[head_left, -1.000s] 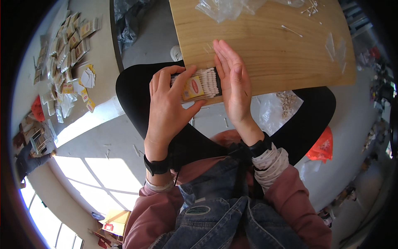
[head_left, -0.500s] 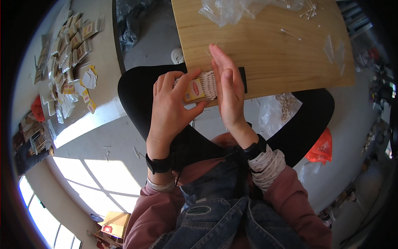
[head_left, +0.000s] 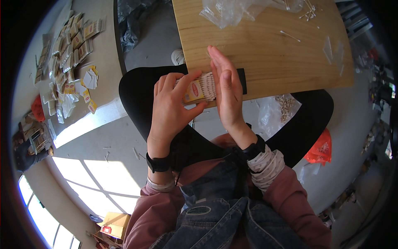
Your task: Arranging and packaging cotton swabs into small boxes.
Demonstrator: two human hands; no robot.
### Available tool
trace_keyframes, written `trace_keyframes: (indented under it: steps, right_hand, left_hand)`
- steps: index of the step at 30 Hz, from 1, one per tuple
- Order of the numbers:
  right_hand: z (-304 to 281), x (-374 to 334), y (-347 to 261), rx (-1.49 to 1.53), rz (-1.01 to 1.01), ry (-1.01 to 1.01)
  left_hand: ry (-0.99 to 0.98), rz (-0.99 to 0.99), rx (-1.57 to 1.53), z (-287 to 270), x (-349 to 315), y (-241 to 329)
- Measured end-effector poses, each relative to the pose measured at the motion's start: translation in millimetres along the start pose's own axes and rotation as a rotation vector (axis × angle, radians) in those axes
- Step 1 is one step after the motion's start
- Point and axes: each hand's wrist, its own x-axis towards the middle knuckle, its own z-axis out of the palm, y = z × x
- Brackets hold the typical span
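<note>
My left hand (head_left: 166,103) is closed around a flat pack of cotton swabs (head_left: 209,86) at the near left corner of the wooden table. A yellow and white card (head_left: 194,92) shows between its thumb and fingers, in front of the swabs. The white swab tips stick out on the right side. My right hand (head_left: 229,91) stands on edge there, fingers stretched out and together, its palm at the tips. Past that hand, a black flat object (head_left: 243,81) lies at the table's edge, partly hidden.
On the wooden table (head_left: 265,58) lie clear plastic bags (head_left: 230,13) and loose cotton swabs (head_left: 290,36). A side table at left holds a heap of filled swab packs (head_left: 66,52) and loose cards (head_left: 90,79). A clear bag of swabs (head_left: 285,107) and a red bag (head_left: 321,147) are at right.
Both hands keep almost the same place and pose around the swab pack. The view has shifted very slightly.
</note>
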Motion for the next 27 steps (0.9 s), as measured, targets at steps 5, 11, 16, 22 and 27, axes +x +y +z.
trace_keyframes:
  steps: [5,11,16,22,27]
  right_hand:
    - [1,-1,0,-0.019,-0.008,-0.007]
    - [6,1,-2,-0.042,0.004,-0.011]
    - [13,0,-7,-0.079,0.011,0.003]
    - [4,3,-7,0.085,0.009,0.046]
    - [-76,38,-26,-0.372,-0.251,0.117]
  left_hand:
    - [0.013,0.01,0.013,0,0,-1]
    - [0.018,0.008,0.011,-2,2,0]
    - [0.023,0.021,0.021,-1,4,1]
    - [0.005,0.049,0.085,-4,9,11]
    - [0.062,-0.01,0.274,-30,12,47]
